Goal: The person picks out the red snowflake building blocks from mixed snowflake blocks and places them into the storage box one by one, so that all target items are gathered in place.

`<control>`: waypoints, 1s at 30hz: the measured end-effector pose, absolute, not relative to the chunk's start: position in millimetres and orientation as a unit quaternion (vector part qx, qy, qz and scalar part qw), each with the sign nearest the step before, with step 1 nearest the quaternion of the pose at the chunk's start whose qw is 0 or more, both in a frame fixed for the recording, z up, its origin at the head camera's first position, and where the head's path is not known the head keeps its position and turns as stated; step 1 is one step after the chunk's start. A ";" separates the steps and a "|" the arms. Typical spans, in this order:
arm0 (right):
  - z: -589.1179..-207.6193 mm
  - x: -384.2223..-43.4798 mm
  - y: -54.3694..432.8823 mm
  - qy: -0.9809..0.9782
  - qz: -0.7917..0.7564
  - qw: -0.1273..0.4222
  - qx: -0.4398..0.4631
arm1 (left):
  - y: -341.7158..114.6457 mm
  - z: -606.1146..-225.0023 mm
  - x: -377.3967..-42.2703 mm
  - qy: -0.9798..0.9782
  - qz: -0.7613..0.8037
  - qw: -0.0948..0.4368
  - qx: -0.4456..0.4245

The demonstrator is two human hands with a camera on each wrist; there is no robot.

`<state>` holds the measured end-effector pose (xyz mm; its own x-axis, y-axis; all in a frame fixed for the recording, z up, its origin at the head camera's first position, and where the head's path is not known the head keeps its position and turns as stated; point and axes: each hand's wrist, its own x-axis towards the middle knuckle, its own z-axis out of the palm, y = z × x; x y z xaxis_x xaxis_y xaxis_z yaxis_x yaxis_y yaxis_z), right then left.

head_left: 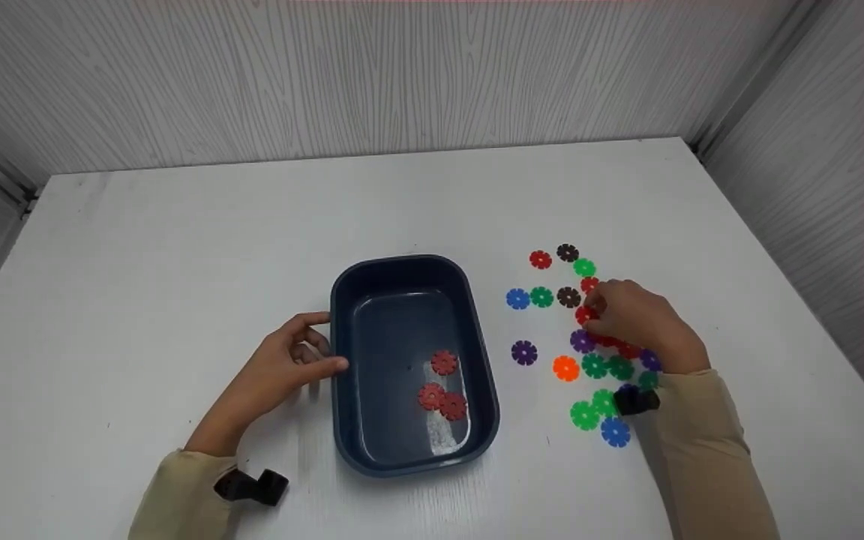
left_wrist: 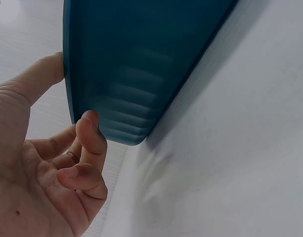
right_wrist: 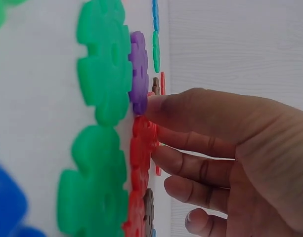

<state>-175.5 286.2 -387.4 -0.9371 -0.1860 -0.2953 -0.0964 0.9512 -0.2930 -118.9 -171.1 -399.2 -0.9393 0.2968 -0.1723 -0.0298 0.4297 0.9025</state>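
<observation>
A dark blue plastic tub (head_left: 408, 471) stands on the table, with several red notched discs lying inside, such as one red disc (head_left: 444, 363). At its left side, my left hand (head_left: 282, 367) holds the wall: the thumb lies over the rim and the other fingers curl by the outer wall (left_wrist: 136, 98). My right hand (head_left: 638, 319) is over the scattered discs to the tub's right. Thumb and index finger are at the edges of a red notched disc (head_left: 586, 315), partly hidden by the fingers. Beside the right thumb lies a purple disc (right_wrist: 139, 74).
Loose notched discs cover the table right of the tub, among them an orange disc (head_left: 566, 368), a dark purple disc (head_left: 524, 352), a blue disc (head_left: 616, 432) and a black disc (head_left: 568, 253). Some overlap under the right wrist. A wood-grain wall (head_left: 372, 82) stands behind the table.
</observation>
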 end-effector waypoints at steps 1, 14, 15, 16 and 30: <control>-387.6 -175.3 286.2 0.975 -0.135 0.161 -0.076 | -171.0 -399.2 -119.0 0.832 0.527 0.155 0.081; -376.4 -171.7 287.9 0.966 -0.189 0.165 -0.060 | -170.8 -400.0 -120.9 0.829 0.528 0.166 0.078; -374.6 -171.0 286.7 0.966 -0.194 0.164 -0.059 | -170.7 -399.8 -120.8 0.829 0.528 0.166 0.079; -373.3 -170.4 285.3 0.965 -0.198 0.162 -0.058 | -170.6 -399.4 -120.7 0.828 0.529 0.167 0.081; -351.0 -160.3 230.9 0.960 -0.203 0.124 -0.144 | -172.5 -398.7 -120.7 0.832 0.525 0.160 0.087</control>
